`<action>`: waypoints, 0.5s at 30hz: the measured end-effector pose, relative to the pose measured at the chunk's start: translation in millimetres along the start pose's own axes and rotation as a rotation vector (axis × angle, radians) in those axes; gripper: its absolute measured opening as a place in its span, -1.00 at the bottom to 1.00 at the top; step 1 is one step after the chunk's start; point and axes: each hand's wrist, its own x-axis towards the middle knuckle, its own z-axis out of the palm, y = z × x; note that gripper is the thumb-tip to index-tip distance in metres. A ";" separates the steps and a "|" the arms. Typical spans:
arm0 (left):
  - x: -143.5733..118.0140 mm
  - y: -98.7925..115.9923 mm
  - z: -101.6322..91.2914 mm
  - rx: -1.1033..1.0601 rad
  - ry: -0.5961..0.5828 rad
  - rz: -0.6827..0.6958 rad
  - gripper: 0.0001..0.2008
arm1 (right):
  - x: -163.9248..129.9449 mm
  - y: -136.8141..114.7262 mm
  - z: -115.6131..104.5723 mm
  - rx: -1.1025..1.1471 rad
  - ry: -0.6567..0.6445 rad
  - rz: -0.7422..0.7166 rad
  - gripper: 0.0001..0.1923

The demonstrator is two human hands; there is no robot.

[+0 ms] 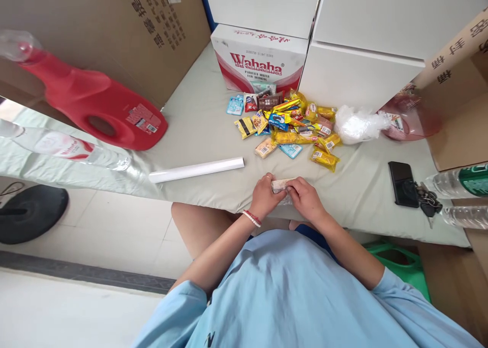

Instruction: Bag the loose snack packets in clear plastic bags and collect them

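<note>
left hand: at the near edge of the desk, fingers pinching the left end of a small snack packet
right hand: fingers pinching the right end of the same packet, touching the left hand's fingers over it
snack packet: pale wrapper, held just above the near edge, mid-desk; mostly hidden by the fingers, print unreadable
step: looks like 1 packet pulled out of the pile and being handled with both hands; opening or just checking it, cannot tell
snack pile: many small wrapped packets, mostly yellow, toward the far edge, in front of the Wahaha box
white roll: lying flat left of the hands, near the near edge
phone: flat near the right edge, keys just beside it
next move: if it's a tear, needs a firm 2-sided pinch and opposite pull; grip is already set for that
</note>
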 end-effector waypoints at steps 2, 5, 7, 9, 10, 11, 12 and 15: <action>-5.6 5.1 1.6 -0.071 0.067 0.052 -0.71 | -6.0 -4.7 -3.4 0.120 0.050 0.029 -0.82; -15.7 12.3 8.7 0.036 0.288 0.268 -0.86 | -16.2 -14.4 -6.1 0.468 0.102 0.174 -0.81; -20.9 16.3 15.7 0.166 0.395 0.460 -0.93 | -22.1 -19.6 -6.9 0.793 0.129 0.311 -0.72; -25.1 19.5 23.1 0.235 0.406 0.619 -0.87 | -26.5 -20.6 -8.4 1.046 0.164 0.428 -0.64; -27.2 21.0 26.7 0.231 0.372 0.682 -0.83 | -28.1 -19.1 -9.8 1.118 0.185 0.470 -0.62; -29.5 22.4 30.2 0.202 0.310 0.743 -0.78 | -29.4 -16.3 -11.6 1.159 0.207 0.504 -0.60; -32.2 24.0 33.6 0.148 0.227 0.797 -0.73 | -30.5 -12.4 -13.7 1.175 0.227 0.530 -0.58; -40.5 29.1 43.1 -0.128 -0.025 0.823 -0.65 | -33.4 2.0 -20.5 1.132 0.228 0.568 -0.49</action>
